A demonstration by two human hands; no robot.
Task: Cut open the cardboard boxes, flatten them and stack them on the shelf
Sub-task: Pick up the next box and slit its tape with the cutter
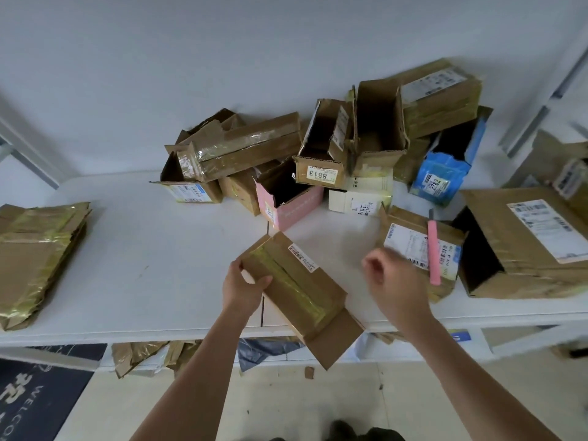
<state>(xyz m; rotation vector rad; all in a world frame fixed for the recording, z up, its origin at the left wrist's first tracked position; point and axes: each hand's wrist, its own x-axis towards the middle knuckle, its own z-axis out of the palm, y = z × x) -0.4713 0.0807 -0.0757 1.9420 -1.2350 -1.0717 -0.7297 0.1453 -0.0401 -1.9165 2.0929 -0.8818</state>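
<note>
Parcel sorting or storage room: white metal shelving (191, 326), opened shipping boxes (321, 148) with labels, bare wall.

You got soft, even light, faint shadows, tape glare on the flattened stack (38, 249), blurry right hand (394, 278), bendy wide-angle edges.

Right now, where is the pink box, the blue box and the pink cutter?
pink box (297, 206): head view, on its front side wall.
blue box (442, 173): head view, on its crumpled front.
pink cutter (433, 253): head view, mid-handle, lying on a labelled box.
</note>
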